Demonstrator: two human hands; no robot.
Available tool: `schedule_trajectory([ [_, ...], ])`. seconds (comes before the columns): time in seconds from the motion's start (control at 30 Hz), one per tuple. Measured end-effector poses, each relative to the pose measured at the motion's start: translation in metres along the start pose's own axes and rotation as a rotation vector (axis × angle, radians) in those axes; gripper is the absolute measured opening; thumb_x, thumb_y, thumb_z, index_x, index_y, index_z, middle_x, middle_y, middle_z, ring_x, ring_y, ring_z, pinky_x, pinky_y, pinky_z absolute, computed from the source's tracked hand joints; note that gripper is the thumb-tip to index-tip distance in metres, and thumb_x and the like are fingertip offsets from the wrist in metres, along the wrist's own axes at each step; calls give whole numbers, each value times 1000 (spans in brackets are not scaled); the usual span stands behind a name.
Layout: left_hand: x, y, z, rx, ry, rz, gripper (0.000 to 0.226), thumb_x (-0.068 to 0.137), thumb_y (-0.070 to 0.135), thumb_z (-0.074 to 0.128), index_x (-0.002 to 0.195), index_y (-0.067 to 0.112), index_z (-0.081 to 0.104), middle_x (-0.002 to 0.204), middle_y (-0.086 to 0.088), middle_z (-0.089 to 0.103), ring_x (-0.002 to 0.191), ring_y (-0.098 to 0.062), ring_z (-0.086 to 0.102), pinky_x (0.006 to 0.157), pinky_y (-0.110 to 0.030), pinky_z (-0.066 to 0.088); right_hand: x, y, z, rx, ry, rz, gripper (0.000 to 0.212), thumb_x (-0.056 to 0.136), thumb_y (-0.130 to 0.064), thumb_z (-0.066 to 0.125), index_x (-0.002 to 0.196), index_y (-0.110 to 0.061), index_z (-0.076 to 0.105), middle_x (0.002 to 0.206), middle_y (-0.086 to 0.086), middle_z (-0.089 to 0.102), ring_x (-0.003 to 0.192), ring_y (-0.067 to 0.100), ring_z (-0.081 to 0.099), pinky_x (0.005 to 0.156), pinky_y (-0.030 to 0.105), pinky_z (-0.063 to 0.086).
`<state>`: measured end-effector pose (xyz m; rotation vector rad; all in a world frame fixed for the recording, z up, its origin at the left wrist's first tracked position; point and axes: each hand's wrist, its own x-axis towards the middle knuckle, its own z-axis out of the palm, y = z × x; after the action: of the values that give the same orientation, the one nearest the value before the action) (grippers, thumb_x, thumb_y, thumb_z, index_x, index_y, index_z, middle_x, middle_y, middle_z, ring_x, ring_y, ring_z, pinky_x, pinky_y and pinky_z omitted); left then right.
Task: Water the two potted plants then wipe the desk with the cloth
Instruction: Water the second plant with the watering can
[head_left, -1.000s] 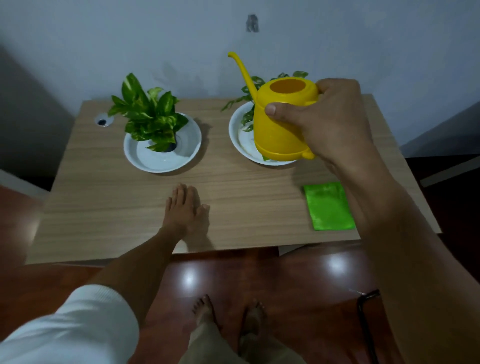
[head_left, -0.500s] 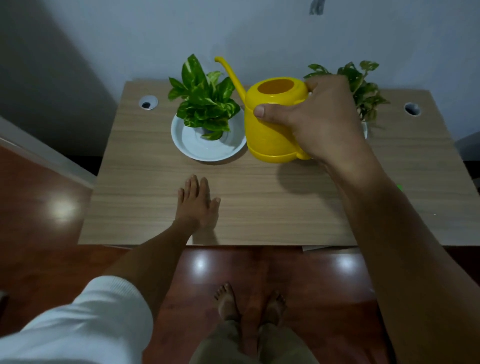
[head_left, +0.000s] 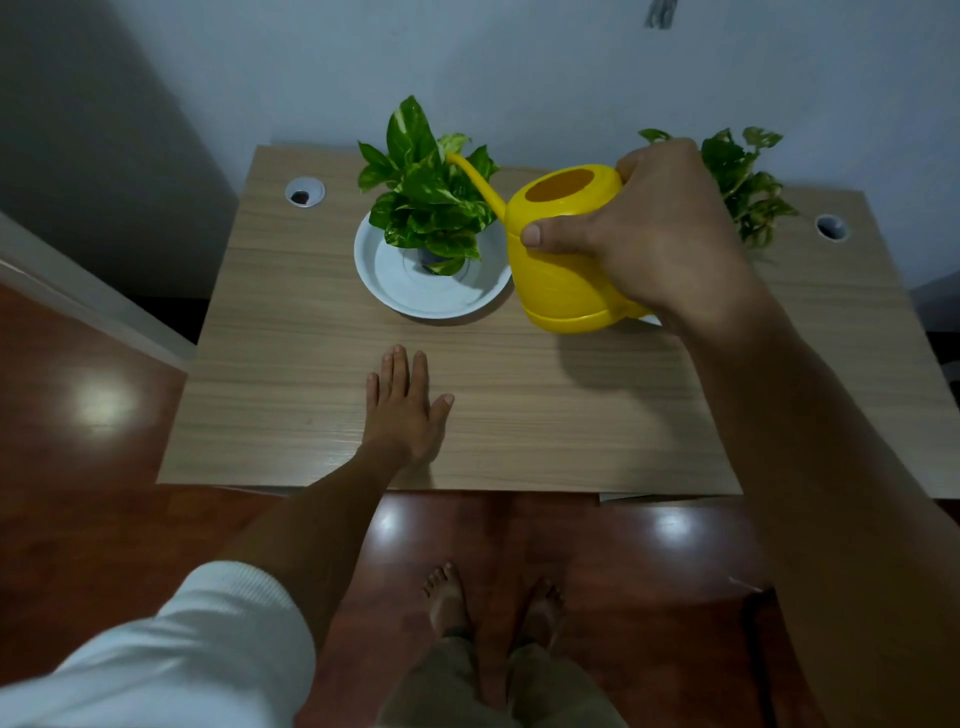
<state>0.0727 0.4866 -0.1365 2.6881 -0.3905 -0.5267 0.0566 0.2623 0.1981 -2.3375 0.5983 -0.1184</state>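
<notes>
1. beside the left plant (head_left: 431, 202), on its right, a yellow watering can (head_left: 566, 249) is held off the desk (head_left: 519, 415) by the right hand (head_left: 660, 234); the fingers are curled round the handle side and the thumb is pressed across the can's body.
2. from the can, the spout (head_left: 475, 182) is seen to run up and to the left, so the long axis of the can points straight at the left plant; the spout tip lies over the leaves, though whether it touches them cannot be told.
3. the left plant is stood in a white saucer (head_left: 395, 291), whose right rim lies just beside the can's base.
4. behind the right hand, as seen from the left plant, the second plant (head_left: 748, 187) is partly hidden; only its leaves are shown.
5. in front of the left plant, towards the desk's near edge, the left hand (head_left: 405, 410) is laid flat on the wood, fingers straight and close together, nothing held.
6. the can is judged to be level or nearly so, and no water is seen; a tip forward along the spout's line is what the coming move is judged to call for.
7. the right hand is the nearer one to both plants, and it alone carries the can.
8. the cloth is not shown anywhere round the left plant; it may be hidden under the right forearm.
</notes>
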Motion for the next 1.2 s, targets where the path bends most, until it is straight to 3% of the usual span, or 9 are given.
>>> schedule_trajectory([
  [0.13, 0, 0, 0, -3, 4, -1, 81, 104, 65, 20, 166, 22, -10, 173, -10, -20, 159, -25, -25, 128, -48, -16, -1, -1, -4, -26, 5, 7, 78, 58, -61, 94, 105, -6, 65, 98, 9, 63, 87, 25, 58, 54, 30, 30],
  [0.27, 0, 1, 0, 4, 6, 0, 81, 104, 65, 20, 166, 21, -9, 173, -11, -19, 160, -26, -23, 128, -48, -15, -3, -5, -9, -5, 33, -16, 77, 60, -60, 94, 105, -4, 68, 100, 13, 68, 91, 27, 65, 67, 35, 42],
  [0.4, 0, 1, -1, 11, -8, -5, 81, 104, 65, 20, 166, 21, -9, 173, -12, -19, 160, -26, -23, 128, -49, -14, -7, -14, -12, 8, 24, -41, 76, 60, -62, 93, 98, -3, 63, 89, 11, 59, 82, 25, 57, 65, 36, 41],
  [0.5, 0, 1, -1, 13, -15, -6, 82, 104, 65, 19, 166, 21, -11, 173, -11, -21, 159, -25, -25, 128, -48, -16, -10, -19, -12, 23, 12, -45, 79, 60, -62, 93, 102, -2, 63, 94, 13, 62, 87, 27, 61, 66, 36, 41],
  [0.67, 0, 1, -2, 8, -21, -8, 82, 104, 65, 20, 166, 21, -11, 173, -11, -22, 159, -25, -25, 127, -48, -16, -19, -24, -10, 4, -9, -38, 80, 59, -60, 95, 108, -2, 69, 107, 19, 71, 100, 33, 70, 81, 48, 59],
  [0.83, 0, 1, -1, 12, -25, -6, 82, 104, 65, 19, 165, 22, -12, 172, -10, -23, 159, -25, -26, 127, -48, -17, -29, -23, -11, -6, -10, -28, 82, 59, -58, 96, 111, 0, 71, 112, 21, 72, 102, 34, 71, 85, 55, 58],
  [1.2, -1, 1, -2, 12, -31, -7, 82, 104, 66, 17, 165, 21, -14, 172, -10, -24, 158, -25, -27, 128, -49, -17, -34, -13, -25, -8, 13, 30, 80, 58, -59, 96, 113, -5, 72, 107, 18, 74, 100, 33, 73, 86, 54, 60],
])
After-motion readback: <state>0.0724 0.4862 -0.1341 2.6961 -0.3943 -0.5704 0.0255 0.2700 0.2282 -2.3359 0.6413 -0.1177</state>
